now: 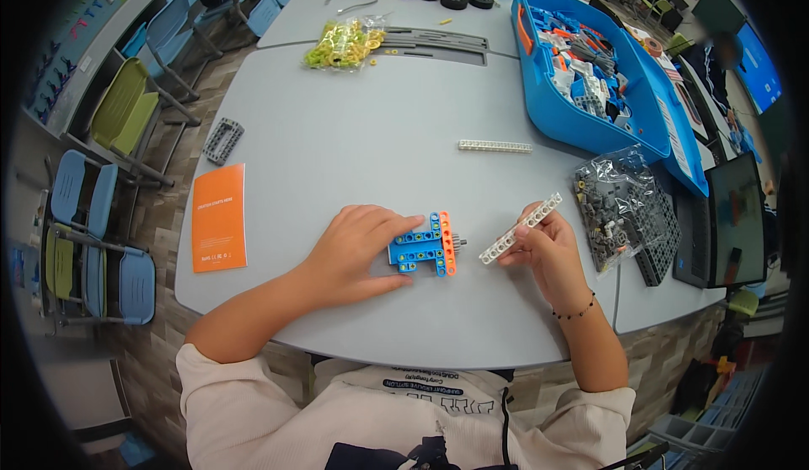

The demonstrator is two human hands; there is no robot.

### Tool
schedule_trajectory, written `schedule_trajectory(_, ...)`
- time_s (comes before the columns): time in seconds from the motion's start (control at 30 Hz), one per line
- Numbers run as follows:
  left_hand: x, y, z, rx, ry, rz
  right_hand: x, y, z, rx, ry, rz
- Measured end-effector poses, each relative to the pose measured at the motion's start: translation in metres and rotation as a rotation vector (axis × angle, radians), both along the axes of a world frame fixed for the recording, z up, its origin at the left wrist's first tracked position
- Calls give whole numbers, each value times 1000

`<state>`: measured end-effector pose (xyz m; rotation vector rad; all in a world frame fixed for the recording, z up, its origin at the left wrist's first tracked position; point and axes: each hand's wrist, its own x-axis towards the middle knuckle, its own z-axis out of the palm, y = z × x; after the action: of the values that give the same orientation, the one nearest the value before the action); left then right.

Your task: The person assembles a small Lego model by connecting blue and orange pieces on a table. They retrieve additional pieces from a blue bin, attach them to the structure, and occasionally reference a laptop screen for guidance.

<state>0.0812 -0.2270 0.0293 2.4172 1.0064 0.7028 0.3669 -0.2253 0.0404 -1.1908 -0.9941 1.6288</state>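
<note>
My left hand (358, 247) is closed around the left side of a small building-brick assembly, its thumb and fingers gripping the edges. The assembly (424, 249) is made of blue beams with an orange beam along its right side, and a grey gear and axle stick out to the right. To the right of it, my right hand (556, 251) pinches a white beam (539, 214) full of holes. This beam is tilted, its lower left end near the axle but apart from it. Beyond, a second white beam (495, 146) lies flat on the table.
A blue bin (539, 107) of mixed parts stands far right, near a bag of dark grey parts (607, 209) and a laptop (729, 225). At left lie an orange booklet (219, 234) and a grey frame piece (216, 145). A bag of yellow-green parts (344, 44) and another person's hands are farther back.
</note>
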Motion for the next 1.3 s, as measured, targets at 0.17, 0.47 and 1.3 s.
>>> schedule_trajectory(0.17, 4, 0, -4, -49, -88, -11, -10, -19, 3, -25, 62, 7)
schedule_trajectory(0.47, 15, -2, -12, -579, -553, 120, -36, -37, 1, -155, 195, -53)
schedule_trajectory(1.3, 40, -12, -8, 336, -166, 12, -33, -32, -4, -317, 359, -55)
